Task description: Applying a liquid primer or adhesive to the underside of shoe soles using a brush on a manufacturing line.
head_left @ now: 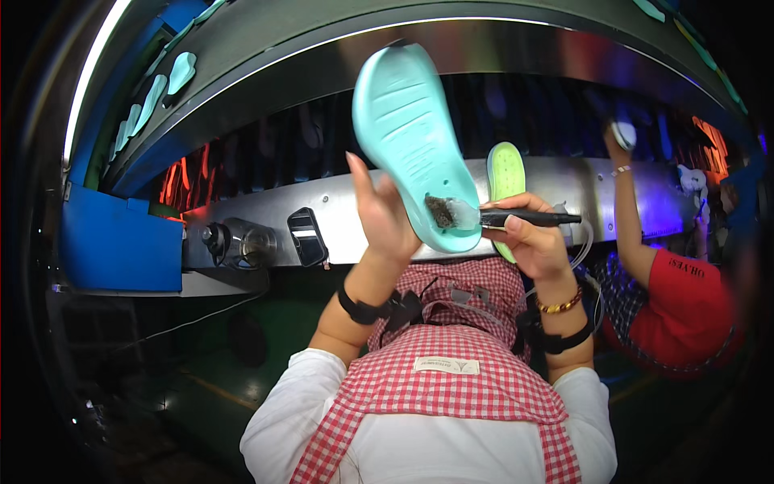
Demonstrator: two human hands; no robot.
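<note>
My left hand (380, 211) supports a turquoise shoe sole (407, 121) at its edge near the heel, thumb raised beside it and the other fingers hidden behind it. The sole is tilted up, its ridged face toward me. In my right hand (532, 242) is a brush (528, 218), its black handle pinched between thumb and fingers. The dark-tipped, pale bristles touch the heel end of the sole. Just beyond my right hand lies a yellow-green sole (506, 168), partly covered by that hand.
A metal ledge (347, 218) holds a clear jar with a dark top (246, 242) and a black-framed rectangular object (306, 236). Turquoise soles (149, 105) lie on the conveyor (266, 40) above. At right, a co-worker in a red shirt (681, 310) reaches in, holding a whitish piece (623, 135).
</note>
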